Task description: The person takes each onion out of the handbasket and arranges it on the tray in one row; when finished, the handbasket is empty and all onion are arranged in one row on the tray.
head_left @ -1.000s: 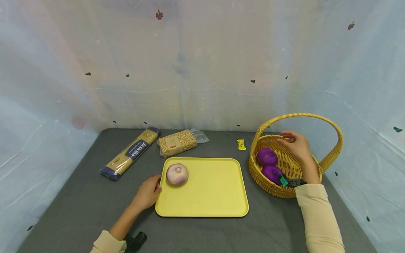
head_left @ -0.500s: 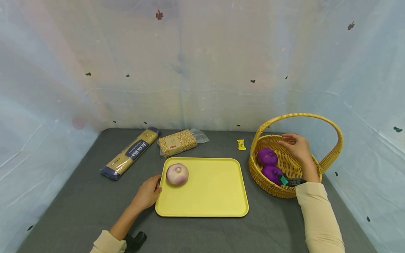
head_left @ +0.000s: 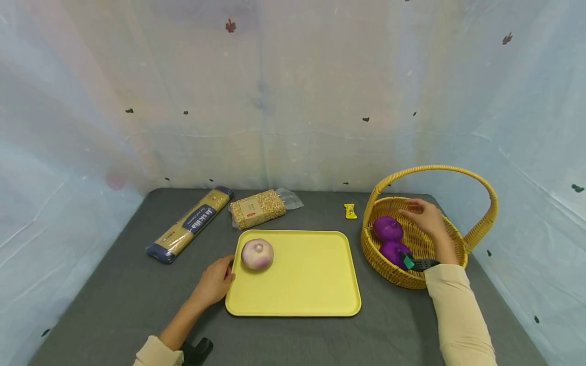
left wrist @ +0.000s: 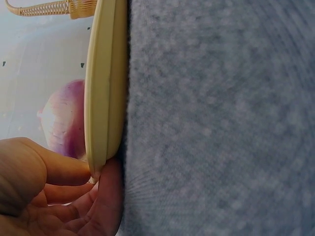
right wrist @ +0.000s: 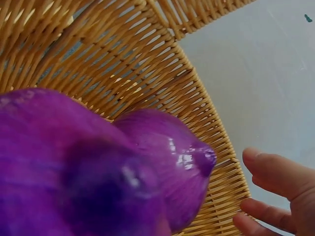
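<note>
In the head view my left hand [head_left: 212,282] grips the left edge of a yellow tray [head_left: 311,274]. The left wrist view shows the thumb above the tray rim [left wrist: 106,83] and fingers beneath it. A pale purple-and-white onion [head_left: 257,254] sits at the tray's upper left. My right hand [head_left: 428,218] hovers over a wicker basket [head_left: 403,279], under its handle, with nothing held. Two vivid purple onions [head_left: 388,229] lie along the basket's left side. In the right wrist view the thumb and fingers [right wrist: 266,216] are apart from the onions, near the basket's far rim.
Behind the tray lie a bag of corn kernels [head_left: 258,207] and, to its left, a long pasta pack [head_left: 192,223]. A small yellow wrapped candy [head_left: 350,211] lies between the corn and the basket. A pale curtain [head_left: 293,101] backs the grey table [head_left: 293,345].
My right hand has shifted slightly toward me and to the left above the basket. The left hand keeps its hold on the tray. The head view has tilted a little.
</note>
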`<action>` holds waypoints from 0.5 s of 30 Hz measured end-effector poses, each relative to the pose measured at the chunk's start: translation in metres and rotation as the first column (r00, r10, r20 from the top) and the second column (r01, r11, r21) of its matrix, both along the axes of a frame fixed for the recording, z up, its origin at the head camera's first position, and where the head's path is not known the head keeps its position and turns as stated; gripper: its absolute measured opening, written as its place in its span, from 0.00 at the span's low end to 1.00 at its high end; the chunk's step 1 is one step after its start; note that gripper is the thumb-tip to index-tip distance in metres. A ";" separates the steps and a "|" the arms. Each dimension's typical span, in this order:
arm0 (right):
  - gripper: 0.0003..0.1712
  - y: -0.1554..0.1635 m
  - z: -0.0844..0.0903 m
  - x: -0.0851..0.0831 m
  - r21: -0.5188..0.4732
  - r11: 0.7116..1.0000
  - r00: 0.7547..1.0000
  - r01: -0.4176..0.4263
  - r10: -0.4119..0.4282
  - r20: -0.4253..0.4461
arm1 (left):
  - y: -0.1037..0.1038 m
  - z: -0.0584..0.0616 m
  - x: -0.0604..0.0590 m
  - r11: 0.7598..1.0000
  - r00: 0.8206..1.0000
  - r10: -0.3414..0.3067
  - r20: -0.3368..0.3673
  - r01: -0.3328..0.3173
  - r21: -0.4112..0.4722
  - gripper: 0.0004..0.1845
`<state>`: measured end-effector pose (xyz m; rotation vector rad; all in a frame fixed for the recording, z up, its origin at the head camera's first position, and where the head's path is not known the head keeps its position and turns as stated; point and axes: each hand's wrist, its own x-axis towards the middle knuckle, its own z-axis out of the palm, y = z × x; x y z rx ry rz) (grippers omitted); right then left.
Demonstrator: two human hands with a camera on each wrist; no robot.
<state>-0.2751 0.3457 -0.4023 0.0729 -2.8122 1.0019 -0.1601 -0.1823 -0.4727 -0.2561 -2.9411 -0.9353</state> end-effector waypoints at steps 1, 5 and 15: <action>0.34 0.000 0.000 0.000 0.002 1.000 1.000 -0.009 0.009 0.019 | 0.000 0.000 0.000 1.000 1.000 0.000 -0.001 0.000 0.002 0.21; 0.37 -0.002 -0.001 0.000 -0.006 0.998 0.992 -0.059 0.059 0.110 | 0.000 0.000 0.000 1.000 1.000 -0.004 -0.015 0.004 0.005 0.21; 0.42 -0.002 -0.012 -0.008 -0.044 0.979 0.951 -0.201 0.206 0.229 | 0.000 0.000 0.000 1.000 1.000 -0.002 -0.008 0.002 -0.013 0.21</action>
